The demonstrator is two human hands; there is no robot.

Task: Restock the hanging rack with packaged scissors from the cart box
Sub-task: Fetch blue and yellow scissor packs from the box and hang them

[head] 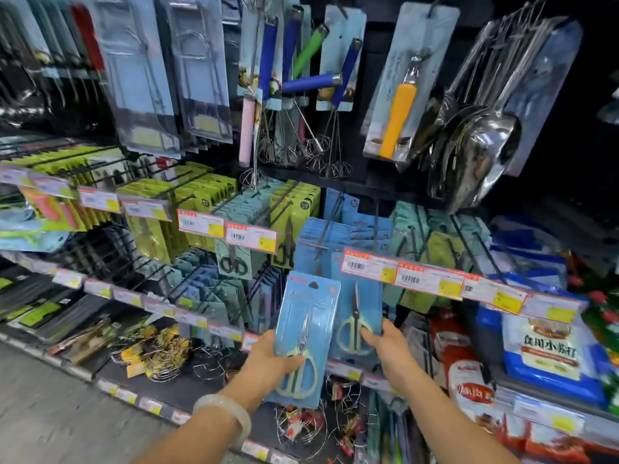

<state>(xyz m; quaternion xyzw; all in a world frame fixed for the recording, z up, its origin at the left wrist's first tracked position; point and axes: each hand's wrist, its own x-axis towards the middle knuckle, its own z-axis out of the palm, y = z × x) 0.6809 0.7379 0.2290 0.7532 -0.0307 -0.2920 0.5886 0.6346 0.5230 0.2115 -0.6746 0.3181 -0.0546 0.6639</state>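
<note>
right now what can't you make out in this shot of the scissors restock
- Cart box: outside the head view, not shown.
- Hook end behind the price tags: covered by the tags, so whether the hanging scissors pack under the right hand is fully on is unclear.
- Print on the held scissors pack in the left hand: blurred.
- Price tag figures: too small.

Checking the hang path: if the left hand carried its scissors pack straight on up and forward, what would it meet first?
Probably the red-and-white price tag above the pack's top edge. The left hand tilts the blue scissors pack up toward it; depth is unclear, so the blue packs hanging behind might come first.
</note>
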